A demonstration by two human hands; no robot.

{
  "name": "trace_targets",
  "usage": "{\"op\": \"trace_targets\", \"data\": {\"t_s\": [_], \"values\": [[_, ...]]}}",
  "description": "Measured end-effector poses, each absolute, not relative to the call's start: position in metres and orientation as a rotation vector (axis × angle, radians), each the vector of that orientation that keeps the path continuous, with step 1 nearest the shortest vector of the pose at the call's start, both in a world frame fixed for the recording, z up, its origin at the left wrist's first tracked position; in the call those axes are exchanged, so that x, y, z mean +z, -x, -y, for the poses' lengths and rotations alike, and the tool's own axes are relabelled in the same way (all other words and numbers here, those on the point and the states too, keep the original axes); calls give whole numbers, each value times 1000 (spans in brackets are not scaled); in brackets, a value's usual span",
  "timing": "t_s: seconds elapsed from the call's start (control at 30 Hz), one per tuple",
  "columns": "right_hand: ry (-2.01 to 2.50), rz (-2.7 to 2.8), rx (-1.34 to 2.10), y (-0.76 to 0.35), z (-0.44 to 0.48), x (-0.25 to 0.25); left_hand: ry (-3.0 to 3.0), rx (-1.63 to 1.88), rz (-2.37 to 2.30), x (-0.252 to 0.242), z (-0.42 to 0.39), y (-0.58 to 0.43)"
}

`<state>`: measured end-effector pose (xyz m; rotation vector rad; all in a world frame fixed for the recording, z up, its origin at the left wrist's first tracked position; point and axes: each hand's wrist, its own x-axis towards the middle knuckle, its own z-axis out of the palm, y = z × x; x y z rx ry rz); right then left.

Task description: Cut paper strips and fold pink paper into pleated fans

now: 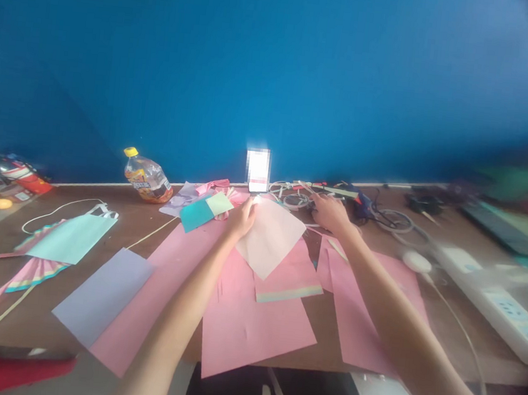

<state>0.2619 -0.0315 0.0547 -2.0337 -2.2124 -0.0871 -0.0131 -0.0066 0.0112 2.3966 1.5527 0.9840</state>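
My left hand (244, 217) is stretched forward over the table and pinches the top corner of a pale pink paper sheet (273, 238), which is lifted and tilted above the other papers. My right hand (331, 212) reaches further back toward a cluster of tools and cables (339, 196) near the wall; its fingers curl down there, and what they touch is not clear. Large pink paper sheets (251, 322) lie under both forearms.
A phone (257, 170) stands against the blue wall. A bottle (147, 177) lies at the back left. Lilac paper (103, 294), teal paper (73, 237), folded paper fans (34, 274) and a white power strip (499, 297) also lie on the brown table.
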Motion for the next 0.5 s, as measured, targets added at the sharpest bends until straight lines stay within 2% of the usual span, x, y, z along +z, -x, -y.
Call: {"op": "trace_targets", "data": {"t_s": [0.23, 0.33, 0.5], "values": [[1963, 2080, -63, -265, 30, 60, -2334, 981, -1613, 14, 7, 13], [1864, 1894, 213, -267, 23, 58, -2332, 969, -1598, 16, 9, 13], [1633, 1473, 892, -263, 20, 62, -2345, 939, -1557, 17, 12, 13]]}}
